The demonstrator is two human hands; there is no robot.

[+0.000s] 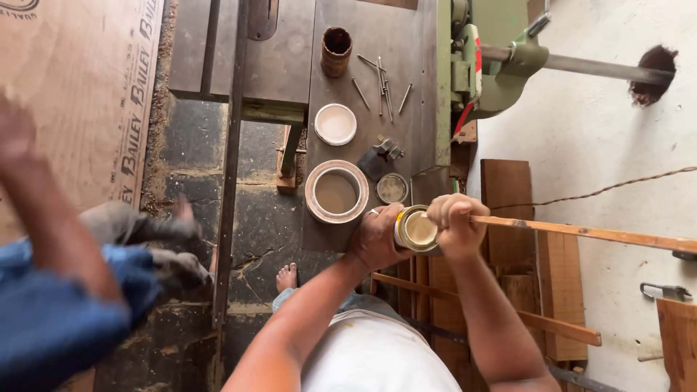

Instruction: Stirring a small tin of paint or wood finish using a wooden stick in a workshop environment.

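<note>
Near the front edge of the dark bench (406,43), the person holds a small open tin (417,229) with pale stuff inside. The left hand (377,237) is wrapped around the side of the tin, its fingers curled tight on it. The right hand (456,223) is clenched like a fist around one end of a long thin wooden stick (581,233). The stick reaches far out to the right, and the gripped end sits right at the tin's open top.

Just beside the tin, on the bench, sits a bigger round tin (336,192) with brownish stuff in it. A white lid (335,124) lies behind it. A small round metal lid (392,188) lies near the little tin. Some nails (383,86) are scattered farther back, close to a rusty brown can (336,51).

On the left, another person in blue clothes (51,312) looks blurry. A bare foot (287,276) stands on the dark floor (189,138) below the bench.
</note>
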